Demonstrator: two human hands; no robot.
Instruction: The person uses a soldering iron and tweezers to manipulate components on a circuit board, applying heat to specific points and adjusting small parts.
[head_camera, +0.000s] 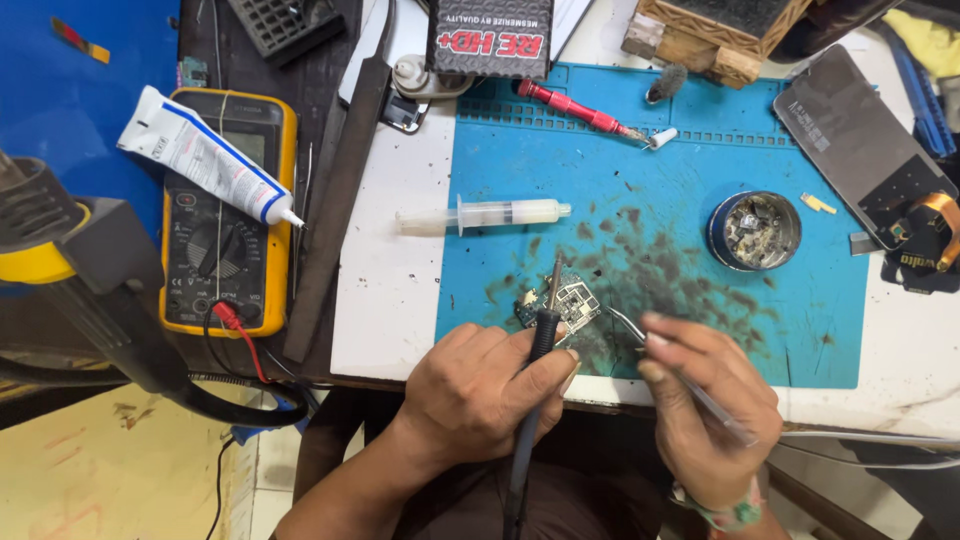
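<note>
- The left hand is clamped around a soldering iron, its tip over a small circuit board.
- The right hand pinches tweezers, tips just beside the board's right edge.
- The board lies at the near edge of a blue mat (stained dark around it).
- A syringe lies farther off, across the mat's left edge.
- A round tin sits right of the board, well apart.
- A yellow multimeter sits far left, with a glue tube on it.
</note>
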